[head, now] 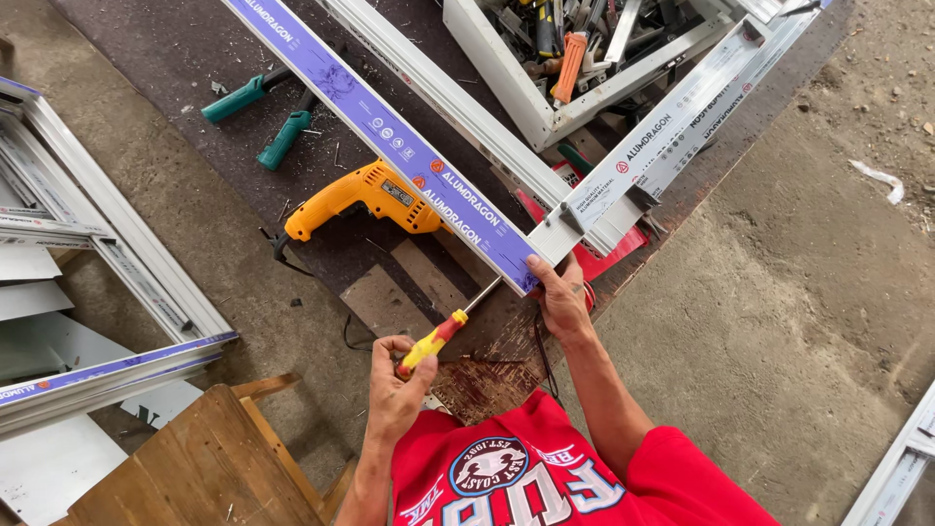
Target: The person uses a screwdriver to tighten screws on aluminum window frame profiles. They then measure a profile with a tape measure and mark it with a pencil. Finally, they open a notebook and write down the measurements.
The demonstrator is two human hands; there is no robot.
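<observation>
Two hands work at the corner of a frame [545, 229] made of white metal profiles, one wrapped in purple film, lying on a dark surface [175, 58]. The left hand [397, 382] is closed around the yellow and red handle of a screwdriver [440, 334], whose thin shaft runs up and to the right until its tip meets the corner of the frame. The right hand [560, 297] rests on that same corner, fingers spread and pressing on the end of the purple-filmed profile, just beside the screwdriver tip. A yellow drill [365, 195] lies on the surface just left of the purple-filmed profile, partly tucked under it. Further up and left lie pliers [263, 112] with green handles, well apart from the hands. A white box [575, 58] full of tools sits at the top, inside the frame. More white profiles [88, 234] lie at the left, and a wooden stool [195, 468] stands near the left hand. The ground [799, 292] at right is bare concrete.
</observation>
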